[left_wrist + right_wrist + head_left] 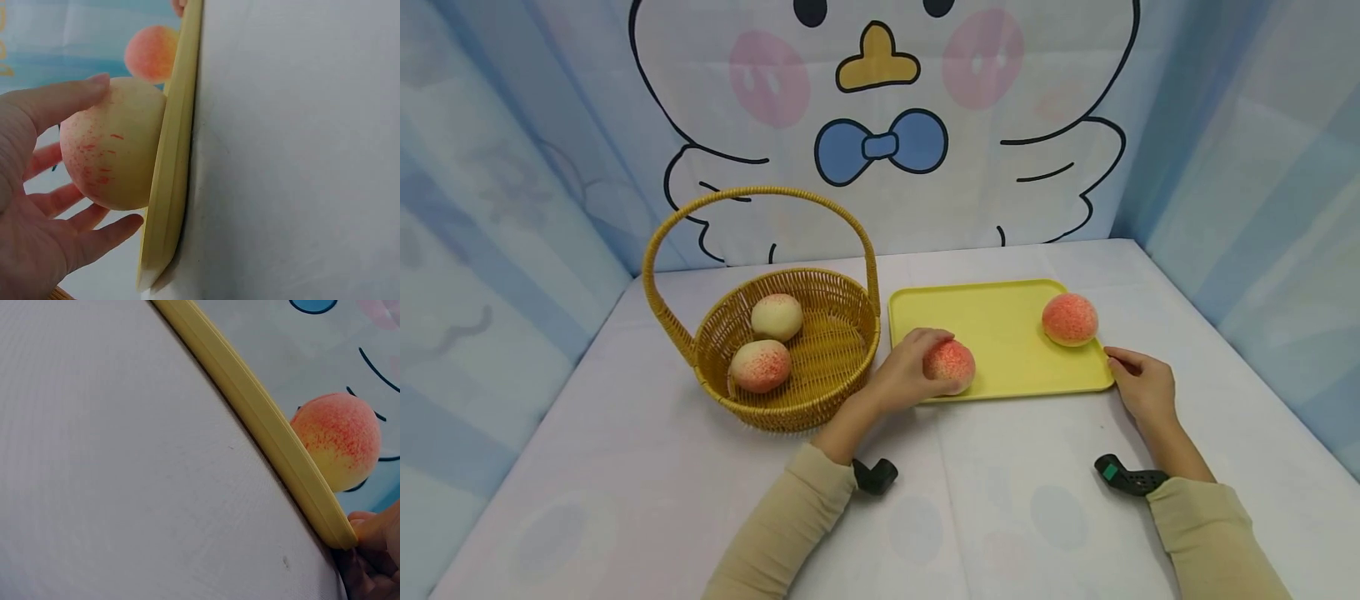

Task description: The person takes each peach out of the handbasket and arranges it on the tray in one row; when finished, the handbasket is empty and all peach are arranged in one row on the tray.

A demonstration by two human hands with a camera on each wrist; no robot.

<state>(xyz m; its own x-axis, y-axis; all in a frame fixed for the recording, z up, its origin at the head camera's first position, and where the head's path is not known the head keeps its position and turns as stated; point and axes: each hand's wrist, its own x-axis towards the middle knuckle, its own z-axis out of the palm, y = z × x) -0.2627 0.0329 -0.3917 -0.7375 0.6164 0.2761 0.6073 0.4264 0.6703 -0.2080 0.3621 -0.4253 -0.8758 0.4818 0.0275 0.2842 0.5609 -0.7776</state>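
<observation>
My left hand (pixel 904 377) holds a pink-and-cream peach (pixel 953 365) at the near left corner of a yellow tray (pixel 1000 337). In the left wrist view the thumb lies over one side of this peach (pixel 115 147), and the fingers curve round the other side. At the tray's near right corner, my right hand (pixel 1146 390) pinches the rim, with part of its fingers cut off in the right wrist view. A second, redder peach (pixel 1070 320) rests at the tray's right end, close to the right hand.
Left of the tray stands a woven basket (pixel 857 367) with a tall arched handle (pixel 763 191). Inside it lie a pale peach (pixel 777 317) and a red-tinged peach (pixel 762 366). A white cloth (pixel 1000 517) covers the table, and printed curtains (pixel 1262 167) surround it.
</observation>
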